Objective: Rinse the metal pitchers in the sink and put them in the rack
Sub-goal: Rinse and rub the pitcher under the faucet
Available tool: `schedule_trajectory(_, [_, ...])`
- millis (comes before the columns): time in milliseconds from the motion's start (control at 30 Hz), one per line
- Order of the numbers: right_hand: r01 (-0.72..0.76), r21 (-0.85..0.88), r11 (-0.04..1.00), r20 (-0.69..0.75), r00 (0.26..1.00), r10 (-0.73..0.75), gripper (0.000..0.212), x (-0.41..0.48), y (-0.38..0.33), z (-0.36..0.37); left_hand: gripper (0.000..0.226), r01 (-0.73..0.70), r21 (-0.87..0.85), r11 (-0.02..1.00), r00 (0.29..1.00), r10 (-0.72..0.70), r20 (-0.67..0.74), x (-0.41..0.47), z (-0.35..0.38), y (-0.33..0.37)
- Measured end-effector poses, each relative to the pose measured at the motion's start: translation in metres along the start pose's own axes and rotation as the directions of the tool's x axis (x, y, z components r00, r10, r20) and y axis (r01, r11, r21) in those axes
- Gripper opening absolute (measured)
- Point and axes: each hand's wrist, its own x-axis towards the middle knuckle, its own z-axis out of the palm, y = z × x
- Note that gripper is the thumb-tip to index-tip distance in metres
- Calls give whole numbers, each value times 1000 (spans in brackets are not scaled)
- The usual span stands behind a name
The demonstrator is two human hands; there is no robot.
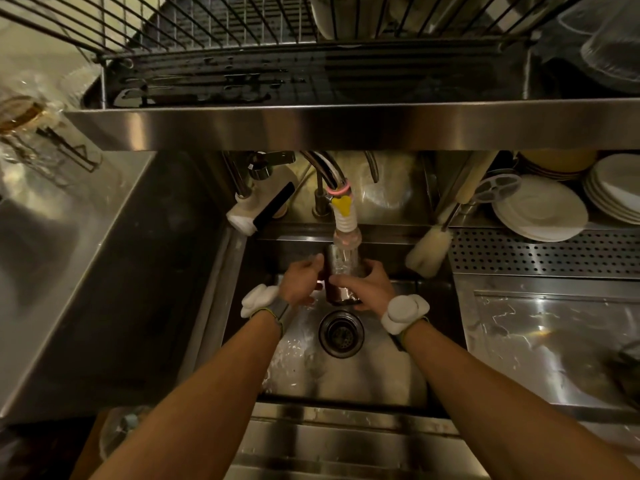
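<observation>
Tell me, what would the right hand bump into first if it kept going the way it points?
The shiny metal pitcher: the right hand grips it under the white faucet nozzle. Beyond it probably lies the left hand, though depth is unclear.

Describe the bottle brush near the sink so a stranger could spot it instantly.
Start at the steel sink under the tap. At its back right corner, beside the perforated drain panel, a brush leans with its head down. Its fluffy cream bristles set it apart from the smooth white plates nearby.
</observation>
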Motion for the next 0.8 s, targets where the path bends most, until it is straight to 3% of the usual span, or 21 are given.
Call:
schedule_trajectory(67, [18,52,998,-35,999,-16,90,-1,2,-1,47,4,70,998,1000,-2,-27,1,1,-2])
schedule_trajectory(200, [43,-103,994,46,998,-39,94,-2,10,-5,52,-16,110,994,997,25,-74,1,-1,-2])
schedule_trajectory(333, [-11,21,1000,-48,999,12,99,-1,14,-6,50,-16,105,994,995,26,-94,1,-6,-3])
schedule_trajectory(433, [10,-139,990,66,998,0,100,-2,13,-4,47,-24,115,993,995,35,-94,0,-6,-5])
schedule_trajectory(567, [-29,49,998,-68,997,33,95,0,9,-1,40,-27,147,989,995,41,-94,-1,-4,-9])
schedule_trajectory(700, [7,-109,994,36,999,-3,95,0,5,2,47,-54,142,988,996,64,-68,-2,-3,-9])
schedule_trajectory(800, [-48,58,997,-50,997,51,94,2,5,4,50,-49,140,989,995,60,-74,-2,-4,-12])
